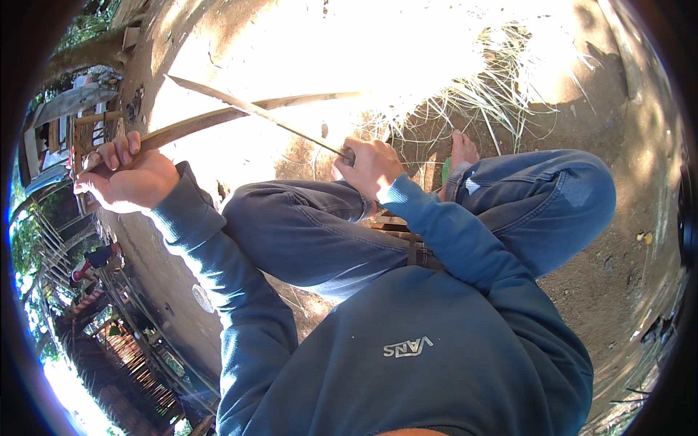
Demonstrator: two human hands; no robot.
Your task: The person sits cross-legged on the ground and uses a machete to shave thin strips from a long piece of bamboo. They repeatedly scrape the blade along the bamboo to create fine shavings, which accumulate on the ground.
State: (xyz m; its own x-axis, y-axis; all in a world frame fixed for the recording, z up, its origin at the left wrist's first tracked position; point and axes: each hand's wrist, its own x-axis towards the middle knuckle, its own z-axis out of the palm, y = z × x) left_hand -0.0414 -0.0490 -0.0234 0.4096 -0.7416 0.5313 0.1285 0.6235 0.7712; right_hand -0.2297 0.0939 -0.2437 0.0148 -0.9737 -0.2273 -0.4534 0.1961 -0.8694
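My left hand (pixel 131 174) is out at the left, palm up, its fingers curled round the near end of a long strip that looks like split bamboo (pixel 193 128). From there the strip runs to the right and fades into glaring sunlight. In front of my lap, my right hand (pixel 371 168) grips the dark handle of a machete (pixel 287 127). Its long blade points up and to the left, crossing the bamboo strip near mid-length. Whether blade and strip touch, I cannot tell.
A loose heap of thin pale strips (pixel 502 80) lies on the dirt ground (pixel 603 240) ahead, to the right. My bent legs in jeans (pixel 320 232) are below my hands, with a bare foot (pixel 463 147) beside the heap. Wooden structures (pixel 138 363) line the left side.
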